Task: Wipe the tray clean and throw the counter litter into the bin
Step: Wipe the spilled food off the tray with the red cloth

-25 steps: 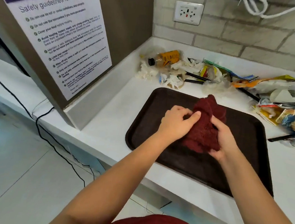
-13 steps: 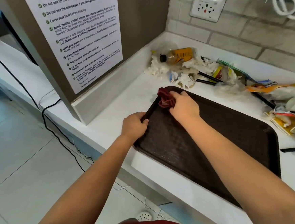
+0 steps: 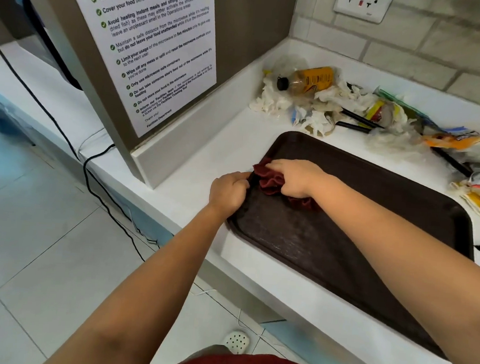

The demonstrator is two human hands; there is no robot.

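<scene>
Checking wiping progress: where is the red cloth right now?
The red cloth lies bunched on the tray at its left edge, under the right hand, beside the left hand gripping that rim.

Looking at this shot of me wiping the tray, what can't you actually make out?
Head view only:
- Bin: nowhere in frame.
- Tray: near right corner hidden under the right forearm.
- Cloth: mostly covered by the right hand.
- Litter: pile cut off by the right edge.
- Left hand: fingertips hidden at the tray's rim.

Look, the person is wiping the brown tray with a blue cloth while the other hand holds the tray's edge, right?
Not quite: the cloth is dark red, not blue, as the head view shows. The right hand wipes the brown tray with it while the left hand holds the tray's edge.
</scene>
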